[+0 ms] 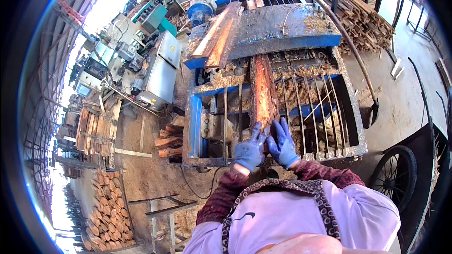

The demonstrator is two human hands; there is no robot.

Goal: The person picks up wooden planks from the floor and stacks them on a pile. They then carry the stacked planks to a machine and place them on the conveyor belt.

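Note:
A rough wooden slab (262, 91) with bark along its sides lies lengthwise on the barred infeed of a blue sawing machine (263, 42). Its far end passes under the machine's blue cover. Both my hands wear blue gloves and rest at the slab's near end. My left hand (249, 150) lies there with its fingers stretched forward. Beside it, my right hand (283, 146) has its fingers extended and pointing along the wood. Neither hand is wrapped round the slab. On top of the machine cover, left of centre, lie bark-edged boards (220, 35).
Sawdust covers the metal bars (313, 113). A long-handled tool (351, 42) leans at the machine's right side. A cart wheel (394, 171) stands at lower right. Grey cabinets (162, 70) stand left, a log stack (109, 209) lower left, and piled boards (360, 21) at back right.

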